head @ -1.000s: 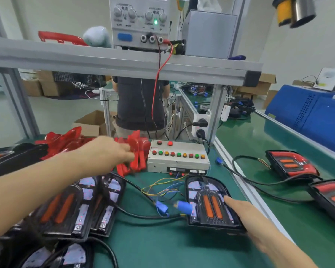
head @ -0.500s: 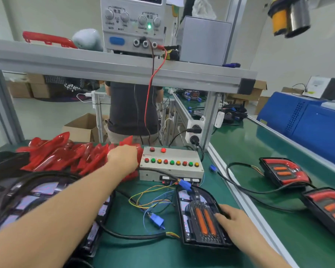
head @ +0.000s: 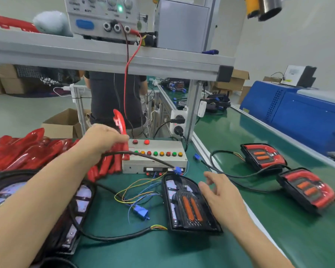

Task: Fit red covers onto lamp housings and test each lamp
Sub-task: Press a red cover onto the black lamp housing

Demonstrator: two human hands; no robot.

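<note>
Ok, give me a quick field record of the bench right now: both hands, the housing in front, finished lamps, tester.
left hand: grips one red cover, raised above the cover pile
right hand: open, fingers spread, at the right edge of the open housing; contact unclear
open housing: no red cover on it, two orange strips showing, lies flat on the green mat
covered lamps: two, near one and far one, on the belt to the right
tester box: behind the housing, row of coloured buttons
</note>
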